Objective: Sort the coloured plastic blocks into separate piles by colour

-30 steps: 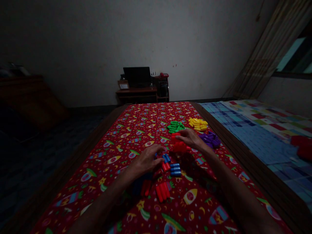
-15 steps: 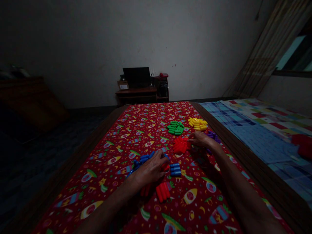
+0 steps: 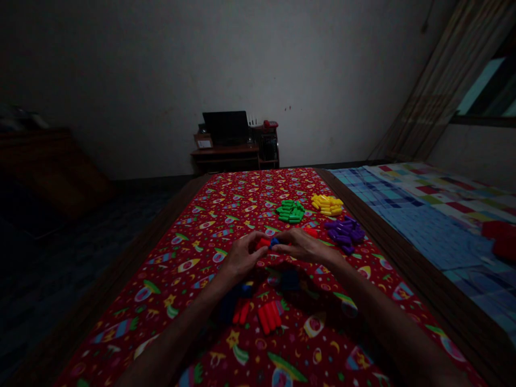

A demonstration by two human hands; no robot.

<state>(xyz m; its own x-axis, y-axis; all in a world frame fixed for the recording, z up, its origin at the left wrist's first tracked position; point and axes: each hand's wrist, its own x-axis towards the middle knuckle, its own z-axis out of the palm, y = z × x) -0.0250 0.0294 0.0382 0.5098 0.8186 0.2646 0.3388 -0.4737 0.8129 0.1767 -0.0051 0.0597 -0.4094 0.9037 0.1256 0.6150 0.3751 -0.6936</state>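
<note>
My left hand (image 3: 242, 257) and my right hand (image 3: 303, 246) meet over the middle of the red patterned cloth (image 3: 209, 226). The left fingers pinch a small red peg (image 3: 263, 243). The right fingers pinch a small blue peg (image 3: 274, 242) that touches the red one end to end. Below the hands lie loose red pegs (image 3: 269, 316) and some dark blue pegs (image 3: 290, 279), partly in shadow. Sorted piles sit beyond: green pegs (image 3: 291, 210), yellow pegs (image 3: 327, 205), purple pegs (image 3: 345, 231). The red pile is mostly hidden behind my right hand.
The cloth covers a wooden-edged table (image 3: 407, 269). A bed with a checked blue cover (image 3: 435, 215) lies close on the right. A small desk with a dark screen (image 3: 228, 129) stands against the far wall. A curtain (image 3: 443, 80) hangs at the right.
My left hand lifted from the loose pegs toward the centre with a red peg. My right hand came back from the red pile to meet it, now with a blue peg.
</note>
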